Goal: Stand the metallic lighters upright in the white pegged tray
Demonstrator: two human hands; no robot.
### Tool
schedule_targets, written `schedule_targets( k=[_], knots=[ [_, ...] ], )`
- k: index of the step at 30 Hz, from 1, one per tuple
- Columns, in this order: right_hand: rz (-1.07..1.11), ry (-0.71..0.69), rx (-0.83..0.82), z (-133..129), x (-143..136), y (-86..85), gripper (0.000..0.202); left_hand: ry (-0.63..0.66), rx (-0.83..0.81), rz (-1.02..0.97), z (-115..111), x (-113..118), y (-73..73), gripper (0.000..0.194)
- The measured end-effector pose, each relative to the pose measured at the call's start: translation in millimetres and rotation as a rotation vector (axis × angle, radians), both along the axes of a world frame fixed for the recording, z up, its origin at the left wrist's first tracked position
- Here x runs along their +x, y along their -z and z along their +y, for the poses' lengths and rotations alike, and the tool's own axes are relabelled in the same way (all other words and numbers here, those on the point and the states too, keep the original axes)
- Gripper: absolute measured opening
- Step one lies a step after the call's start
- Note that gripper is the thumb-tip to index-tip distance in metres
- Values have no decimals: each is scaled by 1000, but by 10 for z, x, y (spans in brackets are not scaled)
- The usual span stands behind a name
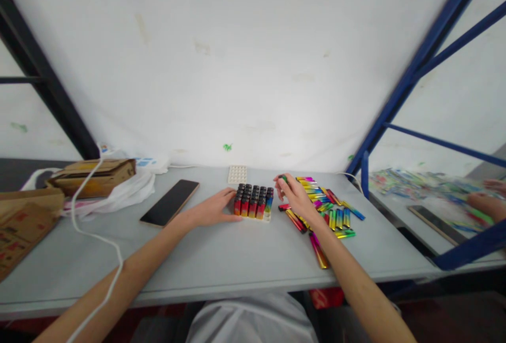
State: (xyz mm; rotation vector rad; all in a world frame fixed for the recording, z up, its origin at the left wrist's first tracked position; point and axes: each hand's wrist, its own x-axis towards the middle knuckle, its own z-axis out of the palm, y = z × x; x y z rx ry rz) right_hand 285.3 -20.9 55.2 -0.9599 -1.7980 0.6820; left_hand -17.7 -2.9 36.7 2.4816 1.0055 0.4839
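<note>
A white tray [266,217] on the table holds rows of upright, shiny tubes [253,207] with black tops, red to yellow and some blue. My left hand [215,207] is around the tray's left side, thumb at the front corner and fingers toward the back. To the right of the tray, my right hand [291,191] is raised a little with its fingers curled round a small tube [283,178]; only a dark, greenish end of it shows. Loose rainbow-coloured metallic tubes [338,218] lie in a pile beside and beyond my right wrist. One tube [318,251] lies nearer the front edge.
A second white tray [237,174] with round hollows lies near the wall. A large phone [171,203] rests left of my left hand. Cardboard boxes [93,174], a plastic bag and a white cable [89,232] occupy the left. Past the blue frame [395,100], another person's hands [488,203] show.
</note>
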Motion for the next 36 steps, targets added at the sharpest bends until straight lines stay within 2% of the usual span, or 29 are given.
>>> schedule_targets(
  k=[4,7,10,14,18,24,36],
  knots=[
    [-148,-20,159,-100,8,-156,37,4,7,14,9,0,11,69],
    [-250,-51,131,-155,7,-211,39,16,27,-11,13,-4,27,68],
    [-297,-92,60,-157,12,-174,38,28,37,-31,14,-8,42,67],
    [-335,-137,35,-119,29,-78,30,28,30,-40,17,-9,51,70],
    [-356,-144,13,-101,43,-27,32,28,20,-28,15,-7,47,73],
    [-352,-128,77,-82,58,-10,28,30,24,-16,15,-11,45,72],
    [-319,-156,61,-105,75,-74,28,19,24,-46,16,-11,43,72]
  ],
)
